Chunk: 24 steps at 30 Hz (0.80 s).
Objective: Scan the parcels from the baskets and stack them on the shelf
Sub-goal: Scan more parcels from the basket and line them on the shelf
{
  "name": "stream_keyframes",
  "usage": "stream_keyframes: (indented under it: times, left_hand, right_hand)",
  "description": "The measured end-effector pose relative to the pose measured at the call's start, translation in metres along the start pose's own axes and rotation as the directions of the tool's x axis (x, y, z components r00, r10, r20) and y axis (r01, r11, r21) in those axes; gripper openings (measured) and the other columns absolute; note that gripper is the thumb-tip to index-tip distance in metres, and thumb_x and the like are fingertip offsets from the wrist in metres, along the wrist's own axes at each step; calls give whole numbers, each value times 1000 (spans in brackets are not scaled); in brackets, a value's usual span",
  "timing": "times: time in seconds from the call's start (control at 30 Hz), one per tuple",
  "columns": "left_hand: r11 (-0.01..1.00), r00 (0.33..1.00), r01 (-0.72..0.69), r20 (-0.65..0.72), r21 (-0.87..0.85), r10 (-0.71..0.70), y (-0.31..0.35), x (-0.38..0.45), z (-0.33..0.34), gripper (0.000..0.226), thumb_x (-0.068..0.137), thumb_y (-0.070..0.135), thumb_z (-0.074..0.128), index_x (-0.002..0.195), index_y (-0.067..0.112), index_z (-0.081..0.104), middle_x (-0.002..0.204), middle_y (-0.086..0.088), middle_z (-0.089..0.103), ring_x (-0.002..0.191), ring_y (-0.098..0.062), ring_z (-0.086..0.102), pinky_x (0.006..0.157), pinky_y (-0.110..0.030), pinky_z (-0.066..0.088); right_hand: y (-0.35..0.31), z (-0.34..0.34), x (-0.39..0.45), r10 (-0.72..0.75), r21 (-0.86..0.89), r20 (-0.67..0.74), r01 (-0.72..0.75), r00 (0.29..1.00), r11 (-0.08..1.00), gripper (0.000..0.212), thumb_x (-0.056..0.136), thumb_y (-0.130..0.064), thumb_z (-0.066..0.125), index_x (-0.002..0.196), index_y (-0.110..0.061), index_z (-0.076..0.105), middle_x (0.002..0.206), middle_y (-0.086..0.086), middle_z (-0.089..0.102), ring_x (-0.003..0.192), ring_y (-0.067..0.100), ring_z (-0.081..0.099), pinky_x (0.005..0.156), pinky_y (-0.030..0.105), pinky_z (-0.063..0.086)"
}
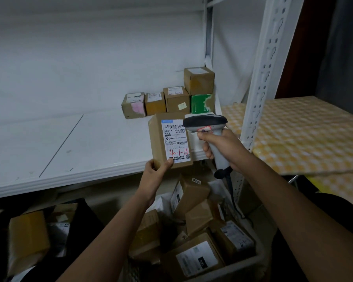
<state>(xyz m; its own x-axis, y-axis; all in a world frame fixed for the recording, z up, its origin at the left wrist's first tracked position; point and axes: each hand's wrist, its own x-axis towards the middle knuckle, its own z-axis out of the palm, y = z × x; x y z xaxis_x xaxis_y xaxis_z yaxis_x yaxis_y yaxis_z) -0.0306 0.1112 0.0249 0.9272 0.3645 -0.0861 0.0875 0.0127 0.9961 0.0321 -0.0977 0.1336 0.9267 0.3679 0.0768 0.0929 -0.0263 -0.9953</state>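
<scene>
We pinched the upright brown cardboard parcel with the white label (170, 139) at its bottom corner in our left hand (155, 172), long axis rising from the grip. Our right hand (222, 147), fingers wrapped round the grey handheld scanner (207, 127), sat just right of it, scanner head touching or just beside the label's upper edge, over the white shelf (69, 151).

White shelf (73, 151) carries five small boxes (176, 99) at its back right.

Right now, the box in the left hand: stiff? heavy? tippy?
Held box probably stiff: its cardboard faces look flat, edges crisp. Likely light, since the left hand pinches only its bottom corner. Taller than wide, so it may tip if stood upright.
</scene>
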Motion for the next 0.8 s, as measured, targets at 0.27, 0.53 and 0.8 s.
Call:
stream_keyframes:
  times: [0.27, 0.53, 0.8]
  left_hand:
    - [1000, 1000, -11, 5, 6, 11, 0, 7, 7, 60, 68, 68, 78, 108, 34, 48, 122, 1, 55, 115, -16, 52, 87, -25, 41]
    - [1000, 1000, -3, 7, -4, 3, 5, 5, 10, 95, 68, 66, 73, 142, 18, 41, 133, -2, 55, 117, -13, 53, 91, -26, 38]
    - [1000, 1000, 0, 12, -14, 0, 4, 8, 10, 104, 64, 72, 76, 145, 17, 40, 135, -2, 54, 122, -17, 51, 95, -31, 38]
  right_hand:
    - [-1, -4, 1, 26, 60, 25, -28, 999, 998, 14, 94, -18, 64, 87, -7, 63, 58, 7, 60, 47, 16, 55, 46, 25, 44]
    - [3, -6, 1, 33, 65, 13, -34, 999, 997, 14, 94, -21, 65, 85, -10, 63, 58, 5, 60, 49, 17, 55, 47, 25, 45]
    - [1, -8, 3, 26, 41, 13, -27, 1000, 999, 16, 93, -22, 66, 86, -8, 63, 59, 6, 61, 50, 18, 57, 50, 27, 45]
